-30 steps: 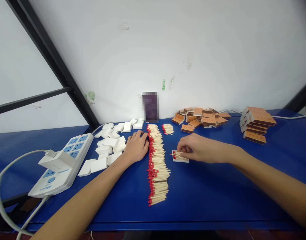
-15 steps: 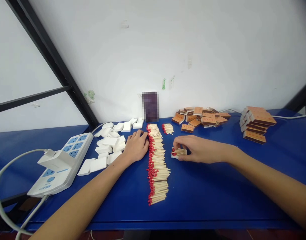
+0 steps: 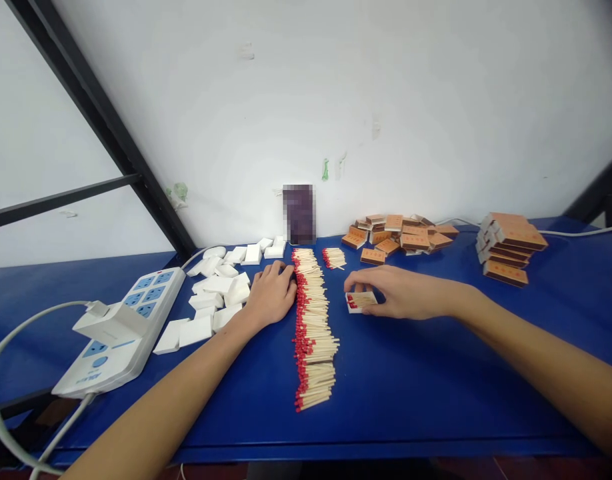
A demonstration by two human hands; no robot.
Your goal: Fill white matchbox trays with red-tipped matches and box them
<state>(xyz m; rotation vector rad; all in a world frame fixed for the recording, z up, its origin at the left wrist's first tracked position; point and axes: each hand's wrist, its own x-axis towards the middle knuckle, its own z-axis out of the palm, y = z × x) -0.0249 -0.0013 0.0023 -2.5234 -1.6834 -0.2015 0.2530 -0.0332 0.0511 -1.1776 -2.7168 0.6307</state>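
My right hand (image 3: 393, 293) grips a white matchbox tray (image 3: 355, 309) between thumb and fingers, just above or on the blue table. Matches (image 3: 363, 299) lie inside it, their red heads towards the left. My left hand (image 3: 273, 293) rests on the table with its fingers loosely spread, fingertips at the left edge of a long row of matches (image 3: 313, 320). That row runs from the back towards the front edge, red heads to the left. A small separate bunch of matches (image 3: 335, 258) lies right of the row's far end.
White matchbox trays (image 3: 226, 285) are scattered left of my left hand. Orange matchbox sleeves (image 3: 413, 238) form a heap at the back, and a stack of matchboxes (image 3: 511, 243) stands at the right. A power strip (image 3: 121, 333) with a plugged charger and cables occupies the left side.
The matches in the tray lie more neatly inside it, and my right fingers have shifted from over them to the tray's sides. My left hand stays put.
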